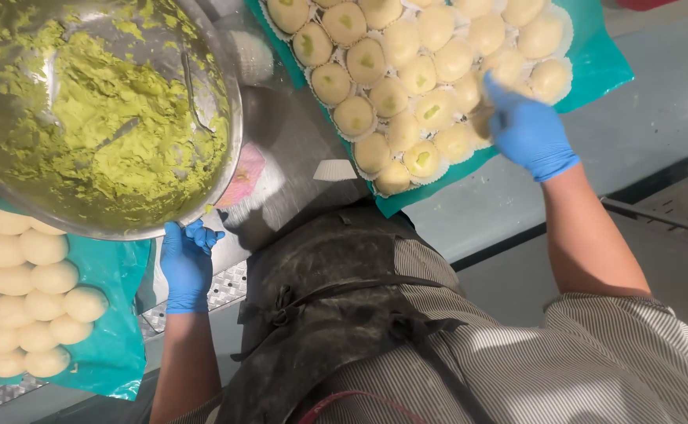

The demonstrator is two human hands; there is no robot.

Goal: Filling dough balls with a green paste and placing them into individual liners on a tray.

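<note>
Bowl (202, 71) of green paste in left hand's (185, 263) closed grip; right hand (526, 129) pinches bun (481, 118).

Shiny metal, matt dough, thin rubbery gloves

The round steel bowl (226, 118) gleams under rough green paste (116, 126); pale smooth dough balls (406, 74) sit in pleated paper cups on glossy teal plastic sheet (595, 71).

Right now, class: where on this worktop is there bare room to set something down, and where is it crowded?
Bare steel worktop shows between the metal bowl of green filling and the filled-bun tray, though a paper cup lies there. Grey surface right of that tray is open. Both trays are packed: the right hand rests on buns; the left hand sits under the bowl beside plain dough balls.
</note>
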